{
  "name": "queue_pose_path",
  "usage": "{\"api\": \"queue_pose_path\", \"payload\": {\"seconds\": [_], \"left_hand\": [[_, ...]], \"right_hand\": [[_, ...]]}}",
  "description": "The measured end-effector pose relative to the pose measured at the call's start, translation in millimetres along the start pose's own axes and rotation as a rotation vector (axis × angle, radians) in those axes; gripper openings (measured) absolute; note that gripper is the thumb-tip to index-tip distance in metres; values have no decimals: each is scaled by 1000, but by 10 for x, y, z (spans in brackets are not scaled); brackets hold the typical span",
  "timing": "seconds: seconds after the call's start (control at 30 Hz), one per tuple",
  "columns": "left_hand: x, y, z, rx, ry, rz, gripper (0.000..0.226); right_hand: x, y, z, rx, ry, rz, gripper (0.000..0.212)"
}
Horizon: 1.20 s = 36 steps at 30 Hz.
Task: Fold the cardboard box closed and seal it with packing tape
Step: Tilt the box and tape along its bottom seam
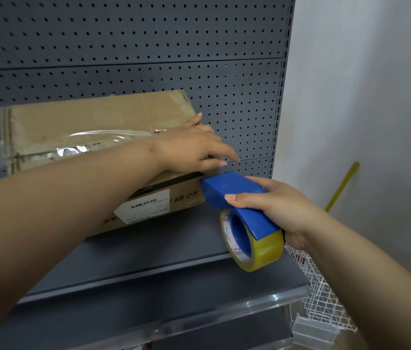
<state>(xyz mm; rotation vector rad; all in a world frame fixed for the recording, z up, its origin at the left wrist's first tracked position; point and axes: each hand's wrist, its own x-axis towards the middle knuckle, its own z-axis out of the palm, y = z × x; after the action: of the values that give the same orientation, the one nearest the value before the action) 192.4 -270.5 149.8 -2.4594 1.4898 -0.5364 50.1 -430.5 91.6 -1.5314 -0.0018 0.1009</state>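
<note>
One box (93, 122), one dispenser (232, 190), baskets (325, 304) unclear

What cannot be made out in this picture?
Head view only:
- Right end of the box: hidden by the left hand.
- Text on the label: too small to read.
- Cutting edge of the dispenser: hidden by its blue body, gripped by the right hand.
- Left edge of the box: blurred.

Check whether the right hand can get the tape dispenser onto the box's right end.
Probably yes: right hand holds the tape dispenser beside the box, nothing between; left hand rests on its top corner.
</note>
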Motion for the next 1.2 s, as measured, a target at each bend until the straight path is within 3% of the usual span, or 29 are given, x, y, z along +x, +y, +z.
{"api": "queue_pose_path", "payload": {"seconds": [0.27, 0.37, 0.5, 0.7, 0.93, 1.2], "left_hand": [[34, -29, -34, -16, 54, 10, 30], [19, 0, -3, -18, 45, -12, 31], [1, 19, 3, -28, 83, -22, 29], [7, 92, -14, 11, 11, -43, 21], [-59, 503, 237, 199, -34, 4, 26], [-223, 917, 628, 443, -158, 95, 25]], "right_hand": [[13, 34, -42, -97, 54, -123, 23], [2, 177, 57, -159, 1, -74, 29], [-3, 271, -155, -222, 276, -161, 29], [98, 6, -325, -182, 387, -328, 32], [109, -137, -562, -150, 437, -405, 22], [129, -162, -537, -72, 394, -436, 43]]}}
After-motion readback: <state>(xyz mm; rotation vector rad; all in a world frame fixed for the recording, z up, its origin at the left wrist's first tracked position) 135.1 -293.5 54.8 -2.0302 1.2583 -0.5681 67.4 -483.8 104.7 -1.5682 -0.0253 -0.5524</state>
